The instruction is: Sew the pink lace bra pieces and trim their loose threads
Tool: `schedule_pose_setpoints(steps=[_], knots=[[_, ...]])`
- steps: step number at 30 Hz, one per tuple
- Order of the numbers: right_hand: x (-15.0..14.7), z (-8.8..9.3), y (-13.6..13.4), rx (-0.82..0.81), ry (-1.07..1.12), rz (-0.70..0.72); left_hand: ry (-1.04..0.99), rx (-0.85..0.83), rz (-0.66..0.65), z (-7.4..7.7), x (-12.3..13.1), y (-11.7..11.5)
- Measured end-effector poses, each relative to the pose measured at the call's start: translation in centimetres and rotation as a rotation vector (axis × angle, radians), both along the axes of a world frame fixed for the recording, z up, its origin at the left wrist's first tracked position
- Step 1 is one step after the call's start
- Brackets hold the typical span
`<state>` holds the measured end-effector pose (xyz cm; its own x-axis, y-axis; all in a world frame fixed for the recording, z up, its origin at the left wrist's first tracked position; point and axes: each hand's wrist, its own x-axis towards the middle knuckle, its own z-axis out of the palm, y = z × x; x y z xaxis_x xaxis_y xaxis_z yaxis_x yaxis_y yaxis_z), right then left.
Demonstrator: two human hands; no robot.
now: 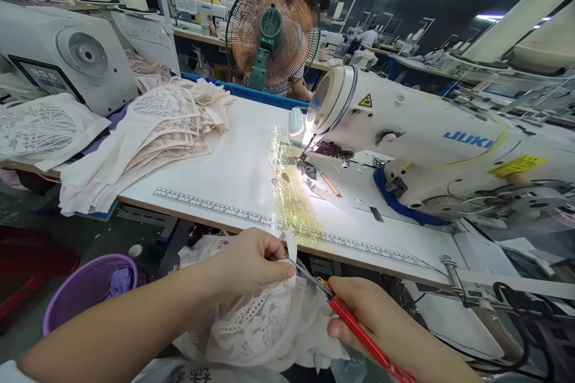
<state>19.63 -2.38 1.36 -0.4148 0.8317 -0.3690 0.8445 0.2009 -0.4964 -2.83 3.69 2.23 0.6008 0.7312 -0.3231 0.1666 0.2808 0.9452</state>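
- While the left hand (260,258) pinches tightly, thumb against bent forefinger with no gap showing, a white fabric strip (291,245) stands up from between its fingertips, between six and seven o'clock from the view's centre.
- At five o'clock, the right hand (369,304) is wrapped around a red-handled tool (360,334), its metal end pointing toward ten o'clock and reaching the left fingertips; whether that end is parted, I cannot tell.
- Below both, at six o'clock, hangs the white lace garment (258,318), just off the near edge of the white table (233,161).
- Toward two o'clock stands the sewing machine (404,116); stacked lace pieces (166,131) lie near ten.
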Motion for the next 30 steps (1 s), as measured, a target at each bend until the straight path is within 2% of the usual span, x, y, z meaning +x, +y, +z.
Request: schedule_pose_setpoints(steps=[6,11,14,17,19,23,26,30], knots=[[-0.5,-0.6,0.0,0.027,0.038,-0.010,0.000,-0.024,0.001,0.2,0.0,0.1],[-0.7,-2.0,-0.2,0.095,0.040,-0.038,0.009,-0.036,0.004,0.1,-0.2,0.3],[-0.4,-2.5,0.1,0.133,0.133,-0.078,0.011,-0.020,0.005,-0.1,-0.3,0.2],[-0.2,-2.2,0.6,0.223,0.289,-0.192,-0.031,-0.006,0.031,-0.1,-0.4,-0.2],[-0.5,-1.6,0.9,0.270,0.419,-0.243,-0.072,-0.009,0.067,0.0,-0.6,-0.5],[-2.4,-1.2,1.4,0.271,0.620,-0.185,-0.158,0.094,0.161,0.0,-1.4,-0.8],[-3.8,-1.9,1.4,0.233,0.605,-0.191,-0.181,0.237,0.237,-0.2,-2.6,-1.0],[-4.4,-3.3,0.8,0.272,0.556,-0.229,-0.124,0.393,0.439,-0.6,-4.2,-1.8]])
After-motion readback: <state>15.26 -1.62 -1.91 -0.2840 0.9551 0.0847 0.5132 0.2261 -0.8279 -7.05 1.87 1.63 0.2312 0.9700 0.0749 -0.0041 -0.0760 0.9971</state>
